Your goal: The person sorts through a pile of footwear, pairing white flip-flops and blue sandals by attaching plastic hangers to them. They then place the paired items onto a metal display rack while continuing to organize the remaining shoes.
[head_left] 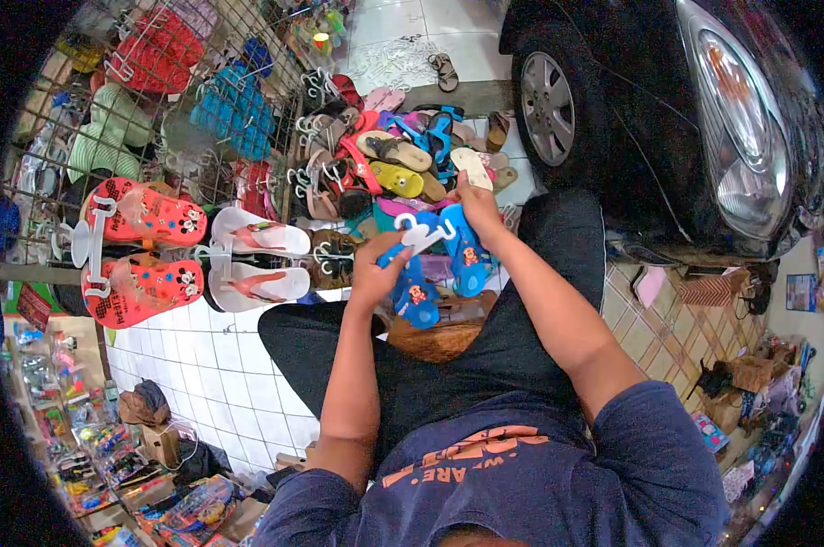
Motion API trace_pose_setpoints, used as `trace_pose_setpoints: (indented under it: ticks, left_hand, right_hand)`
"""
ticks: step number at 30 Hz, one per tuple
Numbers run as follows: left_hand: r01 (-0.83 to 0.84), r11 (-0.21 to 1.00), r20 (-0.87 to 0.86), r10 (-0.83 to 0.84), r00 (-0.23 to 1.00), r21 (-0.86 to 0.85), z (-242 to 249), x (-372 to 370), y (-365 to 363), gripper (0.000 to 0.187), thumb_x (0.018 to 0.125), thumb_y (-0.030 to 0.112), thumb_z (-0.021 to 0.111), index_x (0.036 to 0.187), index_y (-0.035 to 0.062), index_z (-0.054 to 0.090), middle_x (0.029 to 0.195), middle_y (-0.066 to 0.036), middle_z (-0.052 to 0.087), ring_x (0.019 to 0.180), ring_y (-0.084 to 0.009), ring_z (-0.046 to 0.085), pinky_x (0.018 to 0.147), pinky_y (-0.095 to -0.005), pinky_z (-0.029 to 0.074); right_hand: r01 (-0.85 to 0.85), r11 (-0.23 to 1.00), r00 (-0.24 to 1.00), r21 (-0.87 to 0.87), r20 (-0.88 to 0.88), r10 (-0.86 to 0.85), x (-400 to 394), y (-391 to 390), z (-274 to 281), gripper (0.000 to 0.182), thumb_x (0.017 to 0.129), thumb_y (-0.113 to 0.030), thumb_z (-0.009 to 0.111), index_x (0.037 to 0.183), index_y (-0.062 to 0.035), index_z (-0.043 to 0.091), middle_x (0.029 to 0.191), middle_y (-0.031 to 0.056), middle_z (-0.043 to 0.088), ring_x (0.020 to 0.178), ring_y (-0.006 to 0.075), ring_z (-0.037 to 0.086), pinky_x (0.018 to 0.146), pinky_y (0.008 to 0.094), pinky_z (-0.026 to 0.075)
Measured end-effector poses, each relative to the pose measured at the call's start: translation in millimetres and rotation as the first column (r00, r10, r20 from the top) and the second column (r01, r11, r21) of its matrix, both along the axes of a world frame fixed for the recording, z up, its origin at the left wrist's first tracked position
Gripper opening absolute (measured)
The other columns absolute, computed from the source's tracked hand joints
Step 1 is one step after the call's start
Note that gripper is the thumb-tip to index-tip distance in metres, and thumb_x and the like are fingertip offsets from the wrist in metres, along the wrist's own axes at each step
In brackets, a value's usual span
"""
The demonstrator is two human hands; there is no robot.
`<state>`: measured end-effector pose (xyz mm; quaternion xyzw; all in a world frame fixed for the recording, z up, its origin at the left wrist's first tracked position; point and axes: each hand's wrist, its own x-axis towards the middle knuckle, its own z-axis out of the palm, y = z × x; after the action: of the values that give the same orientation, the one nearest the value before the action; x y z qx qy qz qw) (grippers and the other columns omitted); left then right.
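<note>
A pair of blue child's sandals with a cartoon figure on each hangs from a white plastic hanger [419, 235] in front of my lap. My left hand [369, 272] is closed round the upper end of the left blue sandal [418, 305], with its fingers beside the hanger. At the upper end of the right blue sandal [469, 264], my right hand [481, 210] is closed against its edge. A cream sandal [471, 168] shows just past my right fingers; whether they touch it is hard to tell. Behind the hanger lies a heap of mixed sandals, including a yellow one [397, 180].
On the left, a wire rack [275, 64] carries hanging footwear, including red cartoon sandals [148, 214] and white flip-flops [259, 232]. A black car [649, 118] stands close on the right. Packaged goods [84, 419] fill the lower left. A brown rounded object [435, 339] is between my legs.
</note>
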<state>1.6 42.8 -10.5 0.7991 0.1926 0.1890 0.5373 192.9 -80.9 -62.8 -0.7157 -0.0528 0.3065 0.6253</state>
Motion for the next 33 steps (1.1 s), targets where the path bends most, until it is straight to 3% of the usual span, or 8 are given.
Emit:
trace_pose_setpoints:
  ticks: [2, 5, 14, 16, 20, 26, 28, 33]
  left_hand:
    - [0.170, 0.979, -0.023, -0.169, 0.985, 0.115, 7.1, 3.2, -2.5, 0.025, 0.077, 0.008, 0.070, 0.102, 0.0023, 0.067, 0.098, -0.013, 0.066, 0.093, -0.0250, 0.063, 0.084, -0.0331, 0.047]
    - [0.153, 0.978, -0.045, -0.148, 0.988, 0.142, 9.5, 4.9, -5.6, 0.026, 0.077, 0.006, 0.069, 0.102, 0.0019, 0.067, 0.098, -0.013, 0.066, 0.092, -0.0246, 0.063, 0.083, -0.0321, 0.047]
    - [0.237, 0.962, -0.063, -0.231, 0.971, 0.135, 26.1, 11.1, -9.9, 0.025, 0.078, 0.005, 0.067, 0.102, 0.0012, 0.066, 0.093, -0.014, 0.065, 0.087, -0.0265, 0.062, 0.078, -0.0334, 0.047]
    - [0.251, 0.957, -0.047, -0.247, 0.968, 0.147, 25.8, 11.0, -9.6, 0.025, 0.078, 0.005, 0.067, 0.102, 0.0011, 0.066, 0.092, -0.014, 0.065, 0.087, -0.0271, 0.062, 0.078, -0.0336, 0.047]
    - [0.289, 0.939, -0.041, -0.287, 0.957, 0.184, 30.8, 12.9, -11.2, 0.025, 0.078, 0.006, 0.067, 0.103, 0.0014, 0.066, 0.092, -0.013, 0.065, 0.088, -0.0287, 0.063, 0.077, -0.0336, 0.047]
    - [0.233, 0.948, 0.010, -0.241, 0.970, 0.218, 14.3, 15.5, -20.6, 0.024, 0.078, 0.006, 0.066, 0.102, 0.0006, 0.065, 0.095, -0.015, 0.064, 0.089, -0.0297, 0.063, 0.078, -0.0343, 0.048]
    - [0.195, 0.955, 0.033, -0.208, 0.978, 0.223, 5.5, 15.5, -19.2, 0.024, 0.079, 0.007, 0.066, 0.102, 0.0014, 0.064, 0.097, -0.015, 0.064, 0.089, -0.0319, 0.062, 0.077, -0.0355, 0.048]
    - [0.058, 0.954, 0.089, -0.088, 0.992, 0.293, 5.0, 17.5, -14.7, 0.021, 0.079, 0.007, 0.066, 0.099, 0.0014, 0.063, 0.095, -0.016, 0.063, 0.090, -0.0326, 0.062, 0.078, -0.0358, 0.048]
  right_hand:
    - [0.013, 1.000, 1.000, -0.006, -0.008, -0.013, -7.0, -0.6, 6.8, 0.058, 0.091, -0.054, 0.047, 0.078, -0.0026, 0.070, 0.067, 0.0017, 0.060, 0.062, 0.0101, 0.051, 0.061, 0.0275, 0.041]
    - [-0.041, 0.999, 0.995, -0.034, 0.088, 0.044, -11.4, -1.0, 8.4, 0.057, 0.091, -0.054, 0.048, 0.078, -0.0024, 0.069, 0.067, 0.0017, 0.060, 0.064, 0.0104, 0.053, 0.063, 0.0270, 0.042]
    - [0.105, 0.989, 0.987, 0.104, -0.132, -0.091, 0.3, -2.2, 20.5, 0.055, 0.091, -0.052, 0.051, 0.078, -0.0001, 0.067, 0.075, 0.0035, 0.063, 0.070, 0.0099, 0.055, 0.068, 0.0249, 0.043]
    - [0.014, 0.993, 0.996, 0.119, 0.088, -0.025, -0.5, -1.3, 22.6, 0.051, 0.093, -0.049, 0.049, 0.079, -0.0027, 0.065, 0.067, 0.0007, 0.059, 0.057, 0.0068, 0.053, 0.053, 0.0220, 0.041]
    - [0.018, 0.991, 0.999, 0.131, 0.024, -0.021, -2.1, -1.6, 32.7, 0.050, 0.093, -0.048, 0.050, 0.079, -0.0028, 0.066, 0.065, -0.0004, 0.058, 0.057, 0.0057, 0.051, 0.054, 0.0214, 0.040]
    - [-0.100, 0.986, 0.989, 0.131, 0.119, 0.085, -4.6, 1.1, 41.8, 0.049, 0.093, -0.046, 0.051, 0.075, -0.0033, 0.066, 0.063, -0.0032, 0.055, 0.057, 0.0037, 0.047, 0.055, 0.0200, 0.037]
    - [-0.113, 0.993, 0.986, 0.043, 0.125, 0.107, -1.7, 1.0, 38.1, 0.053, 0.092, -0.049, 0.051, 0.078, -0.0004, 0.068, 0.073, 0.0025, 0.063, 0.069, 0.0094, 0.054, 0.067, 0.0253, 0.043]
    - [-0.172, 0.981, 0.955, -0.093, 0.228, 0.189, 0.2, 3.6, 29.8, 0.055, 0.093, -0.047, 0.049, 0.074, 0.0011, 0.068, 0.067, 0.0063, 0.064, 0.064, 0.0113, 0.056, 0.063, 0.0284, 0.044]
